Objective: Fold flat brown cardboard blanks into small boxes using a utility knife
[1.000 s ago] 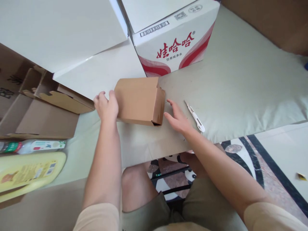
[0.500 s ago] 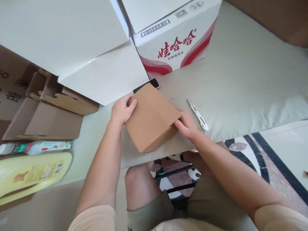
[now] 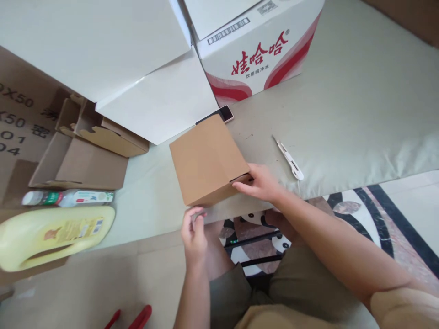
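Observation:
A closed brown cardboard box (image 3: pixel 209 157) rests on the pale green covered surface, its top facing up. My right hand (image 3: pixel 262 183) grips the box's right front corner, thumb along the front face and fingers round the side. Just below the front left corner is my left hand (image 3: pixel 195 235), fingers bent and thumb apart, with nothing visible in it. Whether its fingertips touch the box's lower edge I cannot tell. To the right of the box lies a white utility knife (image 3: pixel 288 159), blade end pointing away from me. A dark-screened phone (image 3: pixel 226 113) shows partly behind the box.
White cartons (image 3: pixel 164 100) stand behind, one with red lettering (image 3: pixel 259 55). At the left are open brown boxes (image 3: pixel 92 160), a lying plastic bottle (image 3: pixel 68 198) and a yellow jug (image 3: pixel 58 235). Red handles (image 3: pixel 140 317) show at the lower edge. The surface's front edge runs above my knees.
My left hand has let go of the box's left side and come down to its front left corner. The box has turned slightly and sits flatter; my right hand stays at its right corner.

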Demonstrator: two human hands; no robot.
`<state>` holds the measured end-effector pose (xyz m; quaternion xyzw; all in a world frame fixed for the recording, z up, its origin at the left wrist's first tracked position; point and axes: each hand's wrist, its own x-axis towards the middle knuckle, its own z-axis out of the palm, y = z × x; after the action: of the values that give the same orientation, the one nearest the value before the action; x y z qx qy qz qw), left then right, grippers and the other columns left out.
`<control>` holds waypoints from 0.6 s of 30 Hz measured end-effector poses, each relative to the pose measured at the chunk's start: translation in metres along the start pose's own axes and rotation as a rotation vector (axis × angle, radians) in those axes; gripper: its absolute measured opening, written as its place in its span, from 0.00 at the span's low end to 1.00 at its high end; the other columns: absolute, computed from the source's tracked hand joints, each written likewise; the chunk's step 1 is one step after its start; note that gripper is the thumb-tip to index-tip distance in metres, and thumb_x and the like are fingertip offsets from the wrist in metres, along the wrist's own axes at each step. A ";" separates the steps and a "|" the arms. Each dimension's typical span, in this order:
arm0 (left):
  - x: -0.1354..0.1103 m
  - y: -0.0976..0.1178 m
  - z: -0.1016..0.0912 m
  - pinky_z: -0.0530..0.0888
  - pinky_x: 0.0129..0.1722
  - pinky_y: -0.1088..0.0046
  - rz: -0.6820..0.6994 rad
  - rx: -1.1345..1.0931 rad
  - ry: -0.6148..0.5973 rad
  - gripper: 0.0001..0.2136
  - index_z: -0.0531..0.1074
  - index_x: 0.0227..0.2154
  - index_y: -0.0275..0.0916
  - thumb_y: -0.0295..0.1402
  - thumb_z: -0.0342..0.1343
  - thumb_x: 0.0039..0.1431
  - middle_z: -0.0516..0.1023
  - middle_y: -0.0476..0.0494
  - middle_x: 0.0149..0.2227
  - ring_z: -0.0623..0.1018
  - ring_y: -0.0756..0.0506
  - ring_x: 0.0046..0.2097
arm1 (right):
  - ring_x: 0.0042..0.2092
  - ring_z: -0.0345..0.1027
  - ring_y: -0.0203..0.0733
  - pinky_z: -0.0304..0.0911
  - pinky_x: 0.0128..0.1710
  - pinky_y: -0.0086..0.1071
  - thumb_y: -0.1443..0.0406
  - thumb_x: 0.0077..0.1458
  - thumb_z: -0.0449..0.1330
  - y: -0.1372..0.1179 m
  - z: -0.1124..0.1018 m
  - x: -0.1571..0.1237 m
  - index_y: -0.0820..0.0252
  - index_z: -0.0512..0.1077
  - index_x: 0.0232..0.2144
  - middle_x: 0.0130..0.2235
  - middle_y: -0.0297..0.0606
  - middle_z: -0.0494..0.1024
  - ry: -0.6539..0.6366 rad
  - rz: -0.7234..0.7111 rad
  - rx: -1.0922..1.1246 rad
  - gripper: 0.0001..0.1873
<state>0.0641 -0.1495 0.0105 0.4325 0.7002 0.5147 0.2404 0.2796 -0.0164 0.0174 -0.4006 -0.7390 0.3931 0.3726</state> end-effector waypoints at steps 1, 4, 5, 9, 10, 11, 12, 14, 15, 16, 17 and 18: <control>-0.008 -0.002 0.003 0.75 0.44 0.65 -0.013 0.015 -0.004 0.09 0.72 0.40 0.44 0.40 0.54 0.59 0.76 0.41 0.43 0.77 0.43 0.43 | 0.36 0.73 0.45 0.64 0.33 0.33 0.55 0.53 0.58 0.000 0.001 0.000 0.58 0.74 0.38 0.36 0.42 0.80 0.000 -0.003 -0.006 0.15; -0.009 -0.002 0.013 0.74 0.51 0.65 -0.064 0.056 0.043 0.14 0.68 0.49 0.45 0.41 0.52 0.61 0.72 0.38 0.53 0.75 0.42 0.53 | 0.37 0.73 0.45 0.66 0.36 0.34 0.58 0.56 0.56 0.001 0.006 -0.001 0.59 0.74 0.41 0.38 0.42 0.80 -0.019 0.019 -0.007 0.15; -0.005 -0.002 0.015 0.74 0.50 0.65 -0.091 0.043 0.052 0.16 0.66 0.50 0.46 0.41 0.51 0.61 0.70 0.38 0.55 0.74 0.43 0.54 | 0.38 0.74 0.45 0.66 0.37 0.35 0.59 0.58 0.54 0.001 0.007 -0.001 0.58 0.74 0.43 0.39 0.42 0.81 -0.026 0.028 0.009 0.15; 0.010 -0.006 0.023 0.76 0.42 0.69 -0.205 -0.125 0.064 0.20 0.64 0.54 0.47 0.42 0.53 0.59 0.62 0.37 0.63 0.75 0.43 0.53 | 0.45 0.74 0.46 0.67 0.45 0.38 0.63 0.61 0.49 0.008 0.013 0.002 0.58 0.73 0.48 0.43 0.41 0.81 -0.049 0.022 0.133 0.18; 0.013 -0.007 0.025 0.75 0.40 0.70 -0.228 -0.162 0.079 0.21 0.64 0.54 0.46 0.42 0.54 0.58 0.61 0.37 0.64 0.75 0.43 0.52 | 0.46 0.74 0.46 0.67 0.46 0.39 0.64 0.61 0.48 0.009 0.013 0.002 0.58 0.73 0.48 0.44 0.41 0.81 -0.050 0.014 0.158 0.18; 0.016 -0.008 0.026 0.74 0.39 0.71 -0.248 -0.191 0.098 0.22 0.65 0.55 0.46 0.41 0.56 0.57 0.61 0.37 0.65 0.75 0.43 0.52 | 0.47 0.73 0.47 0.67 0.47 0.40 0.64 0.61 0.48 0.010 0.014 0.003 0.58 0.73 0.48 0.45 0.42 0.80 -0.049 0.008 0.179 0.18; 0.018 -0.010 0.027 0.73 0.38 0.73 -0.265 -0.216 0.113 0.23 0.66 0.55 0.45 0.40 0.57 0.56 0.61 0.37 0.65 0.75 0.43 0.52 | 0.48 0.73 0.47 0.67 0.47 0.41 0.64 0.61 0.48 0.011 0.015 0.003 0.58 0.73 0.48 0.46 0.42 0.80 -0.043 0.006 0.197 0.18; 0.023 -0.010 0.028 0.72 0.36 0.74 -0.292 -0.258 0.112 0.24 0.68 0.54 0.43 0.39 0.58 0.54 0.62 0.37 0.65 0.75 0.43 0.51 | 0.48 0.73 0.48 0.67 0.47 0.41 0.63 0.60 0.48 0.011 0.016 0.002 0.59 0.73 0.47 0.46 0.42 0.80 -0.031 0.012 0.236 0.18; 0.026 -0.010 0.028 0.72 0.35 0.74 -0.300 -0.276 0.086 0.24 0.68 0.55 0.43 0.39 0.58 0.54 0.61 0.37 0.66 0.76 0.43 0.50 | 0.48 0.73 0.49 0.67 0.47 0.42 0.61 0.61 0.48 0.012 0.017 0.002 0.59 0.74 0.45 0.45 0.42 0.80 -0.023 0.017 0.263 0.18; 0.028 -0.009 0.028 0.72 0.34 0.74 -0.300 -0.295 0.048 0.25 0.68 0.55 0.44 0.39 0.59 0.54 0.61 0.37 0.66 0.77 0.44 0.48 | 0.47 0.73 0.50 0.68 0.47 0.42 0.59 0.61 0.48 0.012 0.018 0.001 0.59 0.75 0.43 0.44 0.42 0.80 -0.010 0.020 0.294 0.18; 0.030 -0.009 0.028 0.73 0.34 0.73 -0.293 -0.313 0.005 0.26 0.67 0.56 0.45 0.40 0.59 0.54 0.60 0.36 0.66 0.77 0.44 0.47 | 0.47 0.73 0.50 0.68 0.47 0.42 0.57 0.62 0.47 0.014 0.020 0.001 0.58 0.75 0.41 0.43 0.41 0.80 0.013 0.024 0.327 0.19; 0.032 -0.007 0.028 0.73 0.34 0.73 -0.279 -0.329 -0.039 0.27 0.67 0.57 0.45 0.40 0.60 0.54 0.61 0.36 0.66 0.78 0.44 0.46 | 0.48 0.73 0.51 0.68 0.48 0.42 0.55 0.62 0.47 0.015 0.022 0.000 0.57 0.76 0.39 0.42 0.41 0.80 0.049 0.037 0.357 0.20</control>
<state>0.0671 -0.1090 -0.0028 0.2965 0.6550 0.5752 0.3902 0.2647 -0.0167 -0.0054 -0.3511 -0.6405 0.5151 0.4484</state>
